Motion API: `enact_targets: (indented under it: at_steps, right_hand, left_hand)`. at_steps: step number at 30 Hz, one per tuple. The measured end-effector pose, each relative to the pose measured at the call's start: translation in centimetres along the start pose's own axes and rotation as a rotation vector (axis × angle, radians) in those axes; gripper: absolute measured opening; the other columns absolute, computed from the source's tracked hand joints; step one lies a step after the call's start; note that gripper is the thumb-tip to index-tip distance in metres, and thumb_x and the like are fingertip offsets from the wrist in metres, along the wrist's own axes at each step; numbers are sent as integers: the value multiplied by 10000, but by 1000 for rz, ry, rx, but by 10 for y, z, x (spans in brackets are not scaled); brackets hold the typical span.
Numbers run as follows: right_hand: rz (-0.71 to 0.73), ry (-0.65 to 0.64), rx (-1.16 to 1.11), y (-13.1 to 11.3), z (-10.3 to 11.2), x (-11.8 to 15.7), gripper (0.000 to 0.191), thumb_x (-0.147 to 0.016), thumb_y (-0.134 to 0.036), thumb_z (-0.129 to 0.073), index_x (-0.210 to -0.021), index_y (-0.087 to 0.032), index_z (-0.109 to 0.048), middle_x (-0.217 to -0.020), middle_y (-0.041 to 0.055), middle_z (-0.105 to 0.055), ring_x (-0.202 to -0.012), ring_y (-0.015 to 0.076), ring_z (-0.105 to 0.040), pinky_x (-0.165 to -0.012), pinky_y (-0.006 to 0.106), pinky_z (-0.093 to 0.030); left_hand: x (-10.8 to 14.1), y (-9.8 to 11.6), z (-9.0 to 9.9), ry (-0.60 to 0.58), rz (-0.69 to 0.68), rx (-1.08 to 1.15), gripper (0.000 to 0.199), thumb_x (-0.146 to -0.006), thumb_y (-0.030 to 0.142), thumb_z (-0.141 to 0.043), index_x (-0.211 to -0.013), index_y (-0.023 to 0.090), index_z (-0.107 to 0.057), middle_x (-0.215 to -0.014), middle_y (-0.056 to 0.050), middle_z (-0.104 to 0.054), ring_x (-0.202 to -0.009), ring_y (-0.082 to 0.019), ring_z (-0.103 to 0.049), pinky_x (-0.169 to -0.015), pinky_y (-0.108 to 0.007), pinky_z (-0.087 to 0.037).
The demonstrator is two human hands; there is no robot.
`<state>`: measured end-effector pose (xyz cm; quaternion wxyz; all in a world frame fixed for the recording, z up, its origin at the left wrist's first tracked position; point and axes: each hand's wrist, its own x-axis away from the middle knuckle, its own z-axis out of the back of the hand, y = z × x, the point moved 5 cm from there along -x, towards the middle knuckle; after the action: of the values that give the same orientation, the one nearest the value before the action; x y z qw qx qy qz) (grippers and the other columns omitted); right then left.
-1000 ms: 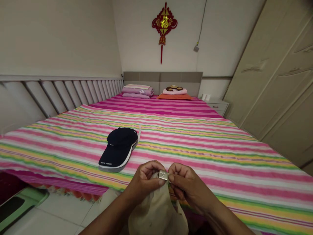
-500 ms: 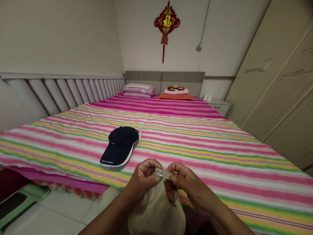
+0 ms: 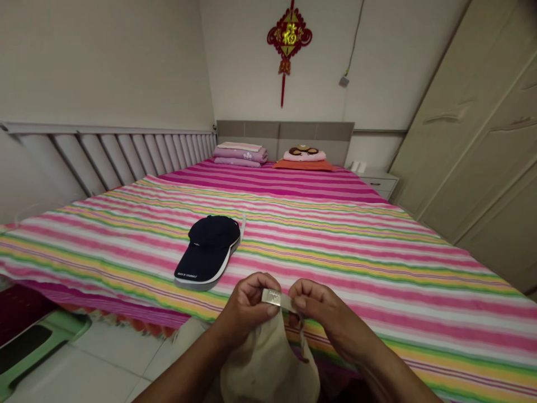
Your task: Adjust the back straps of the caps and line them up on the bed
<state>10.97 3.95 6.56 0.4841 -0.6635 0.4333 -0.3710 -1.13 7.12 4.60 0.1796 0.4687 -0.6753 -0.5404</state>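
A beige cap (image 3: 268, 358) is held up at the bottom middle, its back opening towards the right. My left hand (image 3: 247, 305) is closed on the silver metal buckle (image 3: 271, 296) of the cap's strap, thumb in front and fingers behind. To the right, my right hand (image 3: 321, 305) pinches the beige strap (image 3: 288, 303), which runs out of the buckle. A dark navy cap (image 3: 212, 246) with a white-edged brim lies on the striped bed sheet (image 3: 335, 240), beyond my left hand.
Folded purple bedding (image 3: 240, 154) and a pink and orange stack (image 3: 304, 159) lie by the headboard (image 3: 310, 133). A radiator (image 3: 126, 159) lines the left wall. A green stool (image 3: 54, 336) stands on the floor at lower left; a wardrobe (image 3: 470, 168) is on the right.
The view has shifted slightly. Both hands keep their hold; the right hand is a little farther right, and the buckle has turned slightly to face me.
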Motion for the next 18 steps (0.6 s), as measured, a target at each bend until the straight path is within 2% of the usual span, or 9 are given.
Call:
enact_targets:
  at_steps: [2,5,8,14,16,18]
  right_hand:
    - [2,24,13,1,1,0,244,-683,-357,-633,-651,-151,-507,-523,-16,-533,-464,91,-449,-469,231,-306]
    - [-8,59,23,4,0,-1,250,-669,-354,-644,-619,-157,-498,-456,-40,-504,-393,77,-408,-427,221,-278]
    - [-7,35,7,5,-3,-2,269,-673,-373,-645,-619,-156,-496,-443,-45,-503,-373,71,-396,-414,216,-262]
    - [-35,-102,-54,10,-3,0,293,-734,-416,-577,-674,-134,-525,-573,18,-573,-497,111,-507,-484,241,-335]
    - [-66,-119,-57,14,-3,1,276,-720,-386,-598,-643,-130,-533,-520,7,-559,-443,94,-479,-460,231,-331]
    - [-60,-70,-50,15,0,1,250,-698,-352,-623,-613,-136,-530,-439,-31,-515,-374,63,-411,-411,203,-290]
  left_hand:
    - [0,0,0,7,8,2,249,-593,252,-704,-792,178,-574,-737,-3,-510,-652,-103,-445,-590,-222,-326]
    - [0,0,-3,-18,41,-121,245,-588,241,-710,-779,165,-579,-716,0,-507,-619,-89,-424,-562,-211,-309]
    - [1,0,-3,-35,62,-198,246,-578,228,-718,-775,157,-588,-696,5,-507,-592,-77,-407,-544,-204,-297]
    - [5,-1,9,8,52,-45,245,-585,242,-714,-786,178,-588,-746,-8,-543,-666,-109,-474,-604,-229,-336]
    - [5,0,12,9,65,-54,250,-579,237,-718,-787,175,-594,-751,-12,-549,-670,-110,-480,-604,-228,-337]
    - [4,2,12,-4,75,-87,250,-572,225,-724,-782,170,-600,-746,-13,-551,-661,-106,-478,-594,-223,-332]
